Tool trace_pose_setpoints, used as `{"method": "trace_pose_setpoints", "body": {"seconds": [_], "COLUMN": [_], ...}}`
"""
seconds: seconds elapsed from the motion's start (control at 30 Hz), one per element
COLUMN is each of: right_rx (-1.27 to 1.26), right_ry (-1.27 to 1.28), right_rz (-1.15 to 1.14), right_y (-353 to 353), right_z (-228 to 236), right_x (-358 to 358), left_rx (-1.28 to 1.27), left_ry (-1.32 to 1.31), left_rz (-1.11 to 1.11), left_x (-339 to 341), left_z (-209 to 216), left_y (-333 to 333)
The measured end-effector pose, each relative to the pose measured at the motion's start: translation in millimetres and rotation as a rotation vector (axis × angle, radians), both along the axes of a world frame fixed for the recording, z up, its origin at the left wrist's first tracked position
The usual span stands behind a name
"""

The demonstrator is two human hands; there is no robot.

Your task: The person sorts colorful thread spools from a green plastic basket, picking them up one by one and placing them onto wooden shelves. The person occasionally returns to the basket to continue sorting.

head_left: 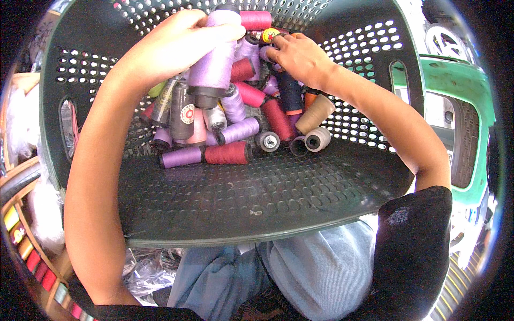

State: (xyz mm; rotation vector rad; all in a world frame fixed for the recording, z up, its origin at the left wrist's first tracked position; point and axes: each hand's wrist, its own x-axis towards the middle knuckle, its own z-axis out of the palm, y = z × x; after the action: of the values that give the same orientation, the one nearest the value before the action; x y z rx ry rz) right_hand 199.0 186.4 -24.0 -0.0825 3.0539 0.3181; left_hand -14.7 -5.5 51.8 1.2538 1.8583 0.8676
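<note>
My left hand [176, 48] is wrapped round a large lavender thread spool [211, 69], which it holds tilted above the pile. On the far side of the heap my right hand [301, 60] has its fingers bent onto a thread spool with a yellow label [270, 35]; part of that spool is hidden. Beneath both hands lie loose thread spools in purple, red, grey, navy and tan. A red spool [227, 153] and a purple spool [182, 157] lie end to end at the near edge of the pile. A tan spool [316, 114] leans at its right.
The spools sit in a dark green perforated plastic basket [257, 195], tipped toward me above my lap. A green plastic chair [466, 69] stands to the right. Clear plastic bags [150, 267] are below on the left, beside a rack [40, 267] of coloured spools.
</note>
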Motion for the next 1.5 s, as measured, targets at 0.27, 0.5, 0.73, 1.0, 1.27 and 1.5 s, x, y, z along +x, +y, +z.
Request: {"method": "trace_pose_setpoints", "body": {"seconds": [0.27, 0.5, 0.73, 1.0, 1.27, 1.5], "right_rx": [-0.368, -0.479, -0.730, -0.745, -0.880, -1.034], "right_ry": [0.126, 0.280, 0.396, 0.619, 0.560, 0.565], "right_rz": [-0.243, -0.328, -0.331, -0.013, -0.147, -0.197], "right_y": [4.4, -26.0, -53.0, -45.3, -50.9, -57.1], "right_z": [20.9, 77.5, 109.1, 91.4, 100.5, 101.8], "right_x": [-13.3, -26.4, -25.1, -22.6, -21.5, -17.8], "left_rx": [0.217, 0.244, 0.194, 0.359, 0.358, 0.355], "left_ry": [-0.122, 0.151, 0.225, 0.244, 0.062, 0.013], "left_rz": [-0.036, -0.042, -0.027, -0.033, -0.096, -0.173], "left_x": [-12.5, 19.4, 10.0, 8.2, 9.1, 9.3], "left_z": [-16.7, 30.9, 20.2, 1.7, -0.1, -1.8], "left_y": [1.2, -7.3, -6.2, -2.5, -2.0, -4.8]}}
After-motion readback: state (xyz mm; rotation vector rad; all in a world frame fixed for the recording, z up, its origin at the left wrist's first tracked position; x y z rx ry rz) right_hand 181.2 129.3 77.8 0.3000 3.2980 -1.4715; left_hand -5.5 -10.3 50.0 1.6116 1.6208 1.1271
